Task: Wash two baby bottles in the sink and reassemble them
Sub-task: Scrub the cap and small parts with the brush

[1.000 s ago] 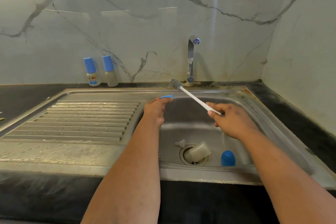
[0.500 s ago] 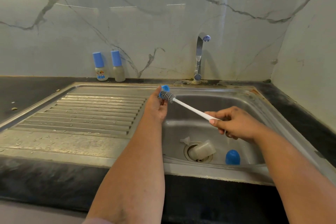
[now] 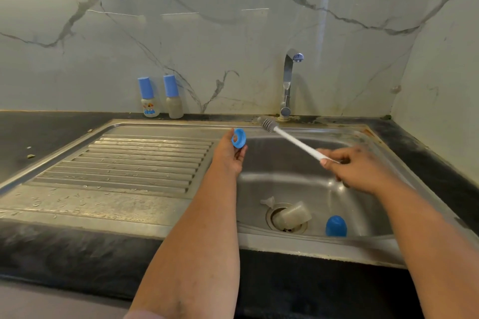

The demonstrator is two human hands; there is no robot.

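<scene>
The left hand (image 3: 228, 154) pinches a round blue plastic ring (image 3: 238, 138) above the sink's left edge, and the right hand (image 3: 359, 167) grips the thin white handle of a brush (image 3: 290, 140) with grey bristles pointing far-left. In the steel sink (image 3: 363, 204) a cloudy bottle (image 3: 293, 215) lies on the drain, a blue cap (image 3: 336, 226) to its right.

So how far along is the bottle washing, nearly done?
Hard to say. Two capped bottles stand by the wall, whether washed or waiting I cannot tell. In hand: the left hand holds a blue ring, the right hand a brush. Left: the bottle body, teat and blue cap in the sink, then reassembly.
</scene>
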